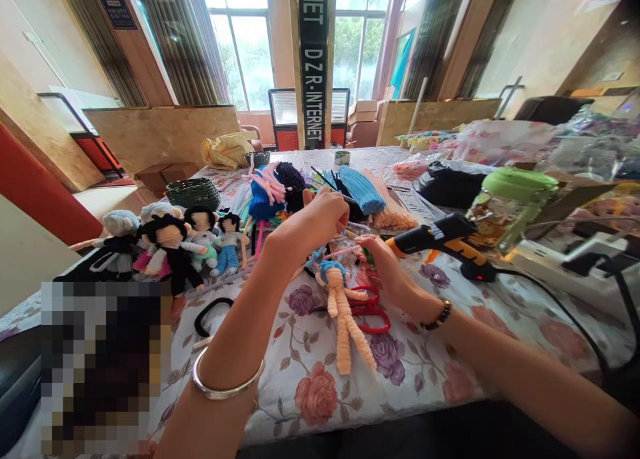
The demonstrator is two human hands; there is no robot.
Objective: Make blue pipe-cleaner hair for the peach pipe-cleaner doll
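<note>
My left hand [323, 212] is closed in a pinch above the middle of the table, its fingertips turned away, so what it grips is hidden. My right hand [387, 266] is lower and to the right, its fingers bent together near a thin pink strand; whether it holds that strand I cannot make out. Between and just below my hands lies a peach pipe-cleaner doll [345, 319] with blue hair, legs toward me. Red-handled scissors [375, 320] rest partly under the doll's arm. A black and yellow glue gun [440, 236] stands right of my right hand.
Several finished dolls [170, 246] sit at left beside a dark green basket [194, 192]. Bundles of pipe cleaners [360, 189] lie behind my hands. A green-lidded jar [515, 202] and a white power strip [560, 266] stand right, and a black cable [555, 312] crosses the flowered tablecloth [320, 396].
</note>
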